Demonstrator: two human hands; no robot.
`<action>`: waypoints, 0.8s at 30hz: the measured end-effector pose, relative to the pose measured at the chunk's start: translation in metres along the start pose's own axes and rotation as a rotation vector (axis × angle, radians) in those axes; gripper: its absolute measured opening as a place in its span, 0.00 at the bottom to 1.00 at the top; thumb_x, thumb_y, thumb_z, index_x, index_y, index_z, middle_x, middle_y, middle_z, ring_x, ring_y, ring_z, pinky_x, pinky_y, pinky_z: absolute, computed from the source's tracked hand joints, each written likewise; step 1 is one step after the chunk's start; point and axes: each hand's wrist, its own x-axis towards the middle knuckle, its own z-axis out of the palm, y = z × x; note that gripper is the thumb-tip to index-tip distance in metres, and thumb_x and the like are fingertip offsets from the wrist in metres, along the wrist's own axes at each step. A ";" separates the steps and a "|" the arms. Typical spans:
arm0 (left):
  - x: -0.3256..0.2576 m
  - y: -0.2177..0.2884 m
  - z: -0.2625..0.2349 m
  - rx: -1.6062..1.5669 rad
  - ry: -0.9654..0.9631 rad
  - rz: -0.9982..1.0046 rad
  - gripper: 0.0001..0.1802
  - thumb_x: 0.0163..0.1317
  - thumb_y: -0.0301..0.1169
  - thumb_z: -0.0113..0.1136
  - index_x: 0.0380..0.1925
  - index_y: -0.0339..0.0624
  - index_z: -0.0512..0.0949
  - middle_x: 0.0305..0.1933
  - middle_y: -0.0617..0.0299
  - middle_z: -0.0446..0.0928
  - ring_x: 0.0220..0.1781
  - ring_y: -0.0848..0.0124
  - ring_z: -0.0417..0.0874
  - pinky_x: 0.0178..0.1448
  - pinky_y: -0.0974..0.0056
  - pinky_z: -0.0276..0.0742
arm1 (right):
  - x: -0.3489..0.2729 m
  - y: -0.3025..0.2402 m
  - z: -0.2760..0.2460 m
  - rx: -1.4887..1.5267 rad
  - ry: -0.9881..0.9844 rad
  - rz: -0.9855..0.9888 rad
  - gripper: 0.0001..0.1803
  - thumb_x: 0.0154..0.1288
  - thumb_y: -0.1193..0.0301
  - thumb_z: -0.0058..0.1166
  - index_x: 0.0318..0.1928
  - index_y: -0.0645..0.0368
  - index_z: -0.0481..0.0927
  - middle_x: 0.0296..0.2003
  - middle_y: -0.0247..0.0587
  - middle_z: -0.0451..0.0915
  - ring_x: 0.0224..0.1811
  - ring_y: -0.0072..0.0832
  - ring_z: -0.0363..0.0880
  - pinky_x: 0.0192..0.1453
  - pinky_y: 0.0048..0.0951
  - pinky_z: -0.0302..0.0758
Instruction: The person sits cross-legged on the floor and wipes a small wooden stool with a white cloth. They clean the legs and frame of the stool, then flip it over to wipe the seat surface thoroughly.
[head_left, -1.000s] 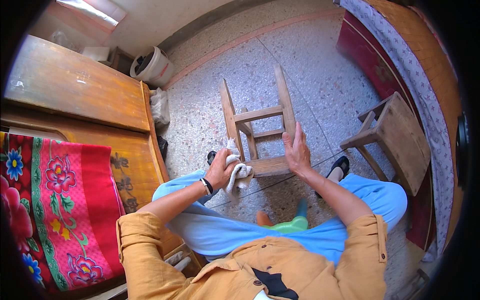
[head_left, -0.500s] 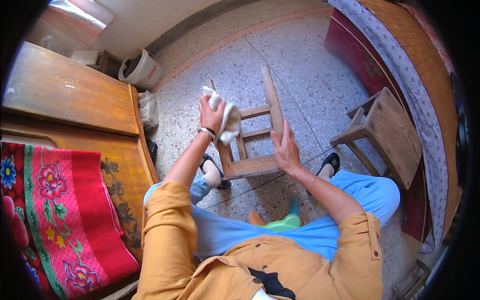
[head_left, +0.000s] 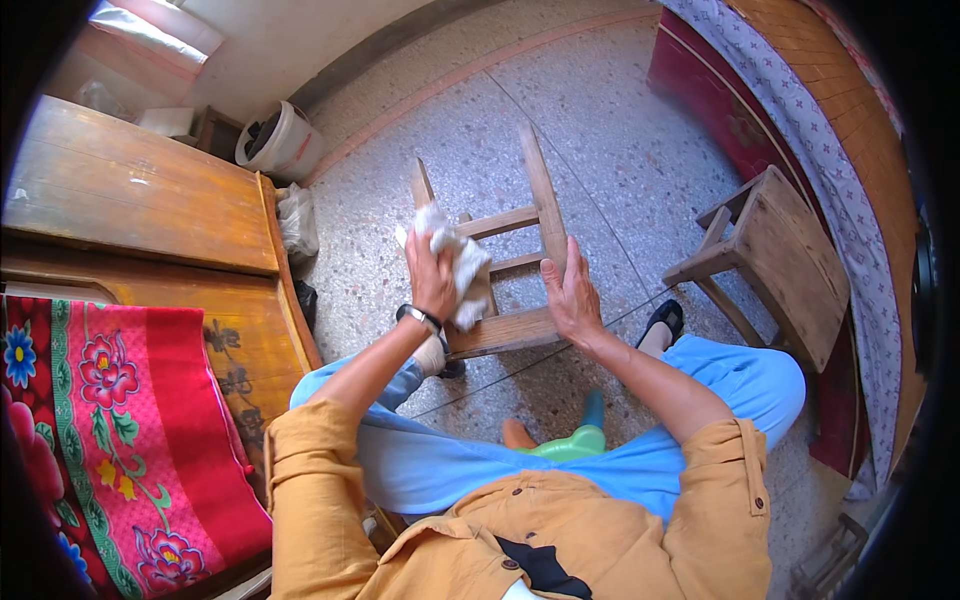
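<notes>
A bare wooden stool (head_left: 510,334) lies on its side on the floor in front of me, its legs pointing away. My left hand (head_left: 432,282) is closed over a white cloth (head_left: 467,270), pressing it along the stool's left leg. Part of that leg is hidden under the cloth. Against the right side of the stool, near where the leg meets the seat, rests my right hand (head_left: 574,298). Its fingers are stretched out and the thumb stands apart, touching the wood.
A second wooden stool (head_left: 790,270) lies tipped at the right, beside a bed (head_left: 830,150). At the left stands a wooden cabinet (head_left: 150,190) with a red floral cloth (head_left: 180,400). A white bucket (head_left: 290,145) is behind it. Under me is a green plastic seat (head_left: 572,446).
My left hand and the cloth have slid toward me along the stool's left leg, uncovering more of its far end. The right hand stays in place.
</notes>
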 end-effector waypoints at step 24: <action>-0.005 0.109 0.005 -0.374 -0.739 0.366 0.26 0.52 0.21 0.57 0.54 0.44 0.68 0.66 0.53 0.63 0.70 0.51 0.60 0.67 0.52 0.62 | -0.011 -0.003 -0.021 0.579 0.303 -0.264 0.34 0.73 0.49 0.30 0.65 0.67 0.58 0.59 0.55 0.63 0.61 0.40 0.64 0.66 0.38 0.59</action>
